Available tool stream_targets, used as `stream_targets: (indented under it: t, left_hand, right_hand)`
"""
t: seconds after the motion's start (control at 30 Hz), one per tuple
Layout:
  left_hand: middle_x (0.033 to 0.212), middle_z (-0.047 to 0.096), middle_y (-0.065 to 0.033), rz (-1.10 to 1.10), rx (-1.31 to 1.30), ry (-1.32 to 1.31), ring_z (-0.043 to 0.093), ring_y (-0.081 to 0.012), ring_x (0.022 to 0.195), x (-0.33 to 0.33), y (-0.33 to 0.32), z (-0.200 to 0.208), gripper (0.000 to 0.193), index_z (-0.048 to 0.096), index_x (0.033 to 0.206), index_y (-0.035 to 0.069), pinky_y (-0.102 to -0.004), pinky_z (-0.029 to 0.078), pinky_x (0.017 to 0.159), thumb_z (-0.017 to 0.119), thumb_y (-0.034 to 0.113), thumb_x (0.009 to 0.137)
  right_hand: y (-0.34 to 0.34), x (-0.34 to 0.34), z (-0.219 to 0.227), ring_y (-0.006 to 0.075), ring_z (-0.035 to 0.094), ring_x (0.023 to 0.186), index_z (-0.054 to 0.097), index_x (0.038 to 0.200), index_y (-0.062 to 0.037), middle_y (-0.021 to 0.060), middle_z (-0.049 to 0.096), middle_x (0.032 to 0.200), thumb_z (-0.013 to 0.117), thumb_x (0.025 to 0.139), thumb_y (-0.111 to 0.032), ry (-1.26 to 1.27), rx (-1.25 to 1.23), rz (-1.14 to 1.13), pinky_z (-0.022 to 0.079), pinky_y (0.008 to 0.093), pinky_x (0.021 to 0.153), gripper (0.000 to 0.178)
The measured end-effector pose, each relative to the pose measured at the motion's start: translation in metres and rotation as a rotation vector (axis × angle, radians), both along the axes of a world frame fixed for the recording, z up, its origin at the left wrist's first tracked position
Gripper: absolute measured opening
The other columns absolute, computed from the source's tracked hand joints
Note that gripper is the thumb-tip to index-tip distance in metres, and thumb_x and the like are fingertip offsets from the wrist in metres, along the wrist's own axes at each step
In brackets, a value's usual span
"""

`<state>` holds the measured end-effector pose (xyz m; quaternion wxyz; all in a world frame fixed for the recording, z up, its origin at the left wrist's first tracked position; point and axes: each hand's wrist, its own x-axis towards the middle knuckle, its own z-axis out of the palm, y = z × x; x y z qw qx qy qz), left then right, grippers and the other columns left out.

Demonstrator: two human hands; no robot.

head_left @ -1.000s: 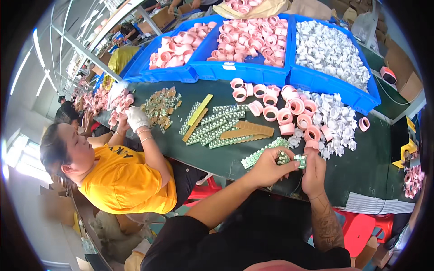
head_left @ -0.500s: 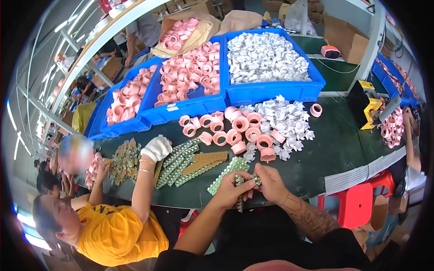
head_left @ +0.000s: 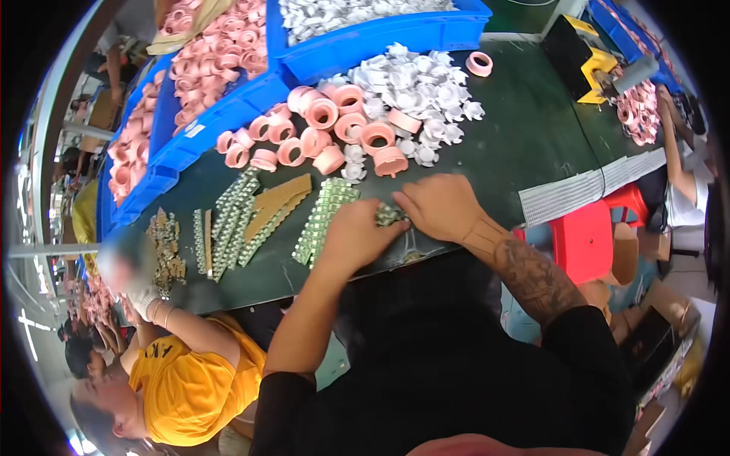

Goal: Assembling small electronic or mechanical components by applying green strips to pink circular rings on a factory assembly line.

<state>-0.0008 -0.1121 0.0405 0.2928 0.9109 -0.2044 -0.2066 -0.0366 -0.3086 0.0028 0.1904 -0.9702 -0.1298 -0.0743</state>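
The left hand is curled, its fingers and thumb closed on a small green board near the table's front edge. The right hand is bent over just to the right, thumb side toward the board's right end; whether it grips the board or only touches it cannot be told, as the fingertips are hidden. The board lies between the two hands, partly covered by them.

Just beside the left hand, green strips lie on the table. Farther left are more strips, a brown strip and a heap of small pieces. Beyond the hands, pink rings sit in a loose group, touching a pile of white caps; a lone ring lies right of the pile. Blue bins stand behind, holding rings and caps. White sheets line the front edge at right, near a red stool. At left, a co-worker in a yellow shirt has a gloved hand near the heap.
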Motion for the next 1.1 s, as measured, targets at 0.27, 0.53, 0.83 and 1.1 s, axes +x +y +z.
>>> stream_targets:
  t: [0.27,0.53,0.83,1.1]
  left_hand:
    - [0.076,0.069,-0.0216,0.074,0.013,-0.034,0.071,-0.0381,0.075,-0.006,0.001,0.013,0.054,0.071,0.099,-0.001,-0.0457,0.055,0.072,0.09,0.043,0.075]
    - [0.081,0.069,-0.0219,0.09,-0.322,-0.213,0.069,-0.0392,0.072,-0.015,0.002,0.038,0.062,0.056,0.119,0.005,-0.0463,0.053,0.067,0.091,0.03,0.075]
    - [0.075,0.067,-0.0031,0.083,-0.408,0.426,0.061,-0.0089,0.059,-0.009,0.028,0.05,0.027,0.067,0.11,0.002,-0.0254,0.048,0.052,0.062,0.028,0.106]
    - [0.081,0.065,-0.0036,-0.013,-0.596,0.602,0.058,-0.0086,0.058,-0.001,0.044,0.033,0.023,0.062,0.114,0.002,-0.0235,0.045,0.052,0.057,0.023,0.109]
  right_hand:
    - [-0.009,-0.001,0.016,0.0342,0.066,0.065,0.066,0.082,-0.0094,0.0104,0.066,0.07,0.06,0.101,-0.036,-0.005,0.223,-0.069,0.049,0.0473,0.058,0.033]
    - [0.024,0.009,0.042,0.0304,0.054,0.057,0.059,0.081,-0.001,0.0147,0.054,0.066,0.06,0.103,-0.024,0.009,0.718,0.235,0.042,0.0402,0.056,0.032]
    - [0.027,0.009,0.043,0.0357,0.056,0.064,0.059,0.079,-0.0009,0.0166,0.056,0.07,0.056,0.106,-0.027,0.199,0.826,0.144,0.045,0.0433,0.061,0.038]
    - [0.036,0.01,0.04,0.0221,0.055,0.06,0.059,0.081,0.001,0.0072,0.054,0.065,0.052,0.11,-0.033,0.31,0.988,0.213,0.044,0.0384,0.058,0.045]
